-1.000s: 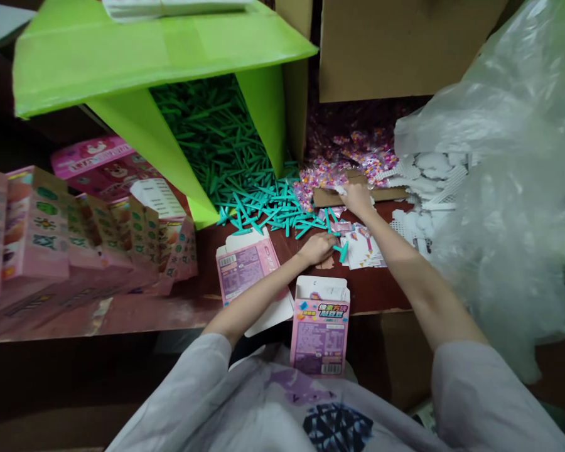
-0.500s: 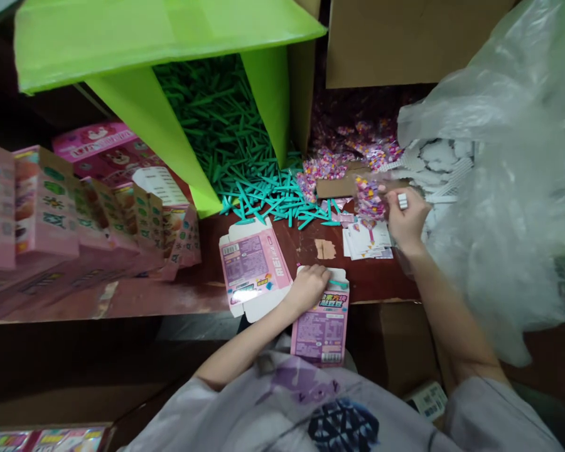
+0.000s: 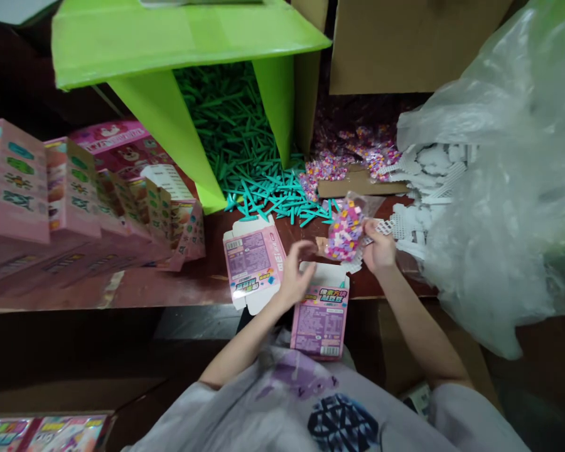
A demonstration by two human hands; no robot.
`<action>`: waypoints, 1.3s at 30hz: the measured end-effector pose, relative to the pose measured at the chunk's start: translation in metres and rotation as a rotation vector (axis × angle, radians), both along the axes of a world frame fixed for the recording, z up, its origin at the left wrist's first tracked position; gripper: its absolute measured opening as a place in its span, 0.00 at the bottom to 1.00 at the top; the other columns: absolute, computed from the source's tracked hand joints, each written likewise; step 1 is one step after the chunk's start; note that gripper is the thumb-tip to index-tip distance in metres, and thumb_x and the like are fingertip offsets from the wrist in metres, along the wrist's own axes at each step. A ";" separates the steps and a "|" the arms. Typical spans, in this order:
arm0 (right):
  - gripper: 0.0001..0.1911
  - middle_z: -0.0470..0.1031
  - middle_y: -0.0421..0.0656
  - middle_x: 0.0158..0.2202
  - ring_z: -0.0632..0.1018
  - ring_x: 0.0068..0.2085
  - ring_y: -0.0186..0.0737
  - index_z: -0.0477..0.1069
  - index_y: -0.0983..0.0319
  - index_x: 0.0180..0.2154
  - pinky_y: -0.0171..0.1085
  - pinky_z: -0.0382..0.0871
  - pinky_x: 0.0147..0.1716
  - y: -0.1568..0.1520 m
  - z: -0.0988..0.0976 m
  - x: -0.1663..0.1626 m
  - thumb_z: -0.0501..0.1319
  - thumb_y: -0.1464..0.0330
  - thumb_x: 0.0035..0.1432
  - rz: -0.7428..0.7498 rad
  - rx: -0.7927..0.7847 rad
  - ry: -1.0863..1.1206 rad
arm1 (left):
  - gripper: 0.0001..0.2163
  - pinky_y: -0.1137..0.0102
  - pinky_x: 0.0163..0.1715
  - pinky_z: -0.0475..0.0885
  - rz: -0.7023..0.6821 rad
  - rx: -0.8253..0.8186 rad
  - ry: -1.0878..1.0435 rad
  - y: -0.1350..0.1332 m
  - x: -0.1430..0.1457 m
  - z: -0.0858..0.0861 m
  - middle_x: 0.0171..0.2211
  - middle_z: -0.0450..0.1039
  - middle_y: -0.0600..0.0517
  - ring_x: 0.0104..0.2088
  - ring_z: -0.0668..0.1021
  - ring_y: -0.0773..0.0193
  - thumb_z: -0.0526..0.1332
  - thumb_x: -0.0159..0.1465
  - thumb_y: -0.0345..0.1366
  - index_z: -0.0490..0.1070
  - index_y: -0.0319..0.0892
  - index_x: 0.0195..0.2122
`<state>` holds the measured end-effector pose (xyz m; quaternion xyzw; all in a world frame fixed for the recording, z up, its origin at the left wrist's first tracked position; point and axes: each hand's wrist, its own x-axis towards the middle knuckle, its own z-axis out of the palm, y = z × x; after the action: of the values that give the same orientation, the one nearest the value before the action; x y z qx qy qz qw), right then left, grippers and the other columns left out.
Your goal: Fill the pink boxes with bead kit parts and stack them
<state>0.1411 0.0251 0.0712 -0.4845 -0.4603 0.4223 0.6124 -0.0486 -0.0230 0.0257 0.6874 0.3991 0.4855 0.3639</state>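
Over table [image 3: 183,285], right grip [image 3: 380,250] (closed) holds bead bag [image 3: 343,231].

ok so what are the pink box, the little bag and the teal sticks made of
Pink box: printed cardboard, slightly glossy; its folded flaps show white inside.
Small bag in the right hand: thin clear plastic film, crinkled and shiny, with its coloured contents showing through.
Teal sticks: probably moulded plastic, with a uniform colour and a matte look.

A green carton [image 3: 179,44] spills teal sticks [image 3: 273,194] at upper centre; pink boxes [image 3: 70,188] stand rowed at left; a clear plastic bag [image 3: 508,188] fills the right; a brown carton [image 3: 405,44] sits at upper right.
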 end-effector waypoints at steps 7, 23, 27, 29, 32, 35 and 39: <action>0.18 0.70 0.44 0.29 0.71 0.30 0.38 0.67 0.60 0.23 0.38 0.67 0.28 -0.020 -0.060 -0.017 0.56 0.52 0.51 0.209 -0.124 -0.059 | 0.15 0.67 0.39 0.73 0.092 -0.313 -0.171 0.019 0.005 -0.020 0.36 0.76 0.50 0.36 0.77 0.62 0.66 0.55 0.37 0.69 0.39 0.42; 0.23 0.74 0.41 0.32 0.72 0.30 0.40 0.70 0.60 0.40 0.40 0.67 0.34 -0.064 -0.081 0.020 0.70 0.59 0.42 0.016 -0.156 -0.644 | 0.27 0.65 0.49 0.71 0.344 -0.102 -0.093 0.013 -0.003 -0.034 0.52 0.66 0.43 0.50 0.74 0.60 0.59 0.62 0.37 0.48 0.45 0.60; 0.15 0.73 0.43 0.32 0.71 0.36 0.43 0.71 0.59 0.26 0.46 0.62 0.43 -0.078 -0.094 0.001 0.54 0.60 0.61 0.029 -0.060 -0.859 | 0.15 0.67 0.43 0.70 0.015 -0.097 0.154 0.007 -0.011 -0.039 0.42 0.73 0.48 0.42 0.76 0.62 0.58 0.63 0.37 0.61 0.43 0.51; 0.21 0.72 0.44 0.32 0.70 0.37 0.44 0.69 0.59 0.20 0.49 0.60 0.44 -0.088 -0.104 -0.004 0.51 0.60 0.63 -0.060 -0.038 -0.913 | 0.10 0.66 0.41 0.67 -0.100 -0.081 0.336 0.003 -0.016 -0.043 0.36 0.74 0.50 0.37 0.75 0.62 0.56 0.64 0.40 0.68 0.43 0.44; 0.15 0.71 0.45 0.35 0.70 0.41 0.47 0.71 0.57 0.25 0.50 0.62 0.45 -0.102 -0.117 -0.011 0.55 0.59 0.61 -0.135 -0.015 -0.814 | 0.14 0.59 0.47 0.60 -0.174 0.014 0.504 -0.006 -0.020 -0.046 0.34 0.76 0.50 0.40 0.73 0.59 0.53 0.66 0.44 0.73 0.43 0.31; 0.13 0.71 0.47 0.44 0.71 0.48 0.48 0.72 0.56 0.41 0.49 0.64 0.49 -0.113 -0.123 -0.022 0.55 0.58 0.60 -0.304 -0.078 -0.499 | 0.20 0.54 0.50 0.56 -0.174 0.035 0.504 -0.019 -0.019 -0.051 0.29 0.76 0.50 0.42 0.71 0.58 0.50 0.68 0.43 0.72 0.42 0.23; 0.20 0.69 0.47 0.53 0.71 0.54 0.49 0.67 0.57 0.51 0.48 0.66 0.52 -0.123 -0.114 -0.031 0.53 0.58 0.59 -0.181 -0.266 0.021 | 0.20 0.55 0.51 0.58 -0.039 -0.012 0.163 -0.043 -0.016 -0.058 0.26 0.74 0.50 0.39 0.72 0.60 0.47 0.68 0.41 0.70 0.42 0.23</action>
<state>0.1099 -0.0976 -0.0427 -0.5963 -0.3486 0.4275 0.5832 -0.0645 -0.0656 -0.0320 0.7301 0.4169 0.4184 0.3436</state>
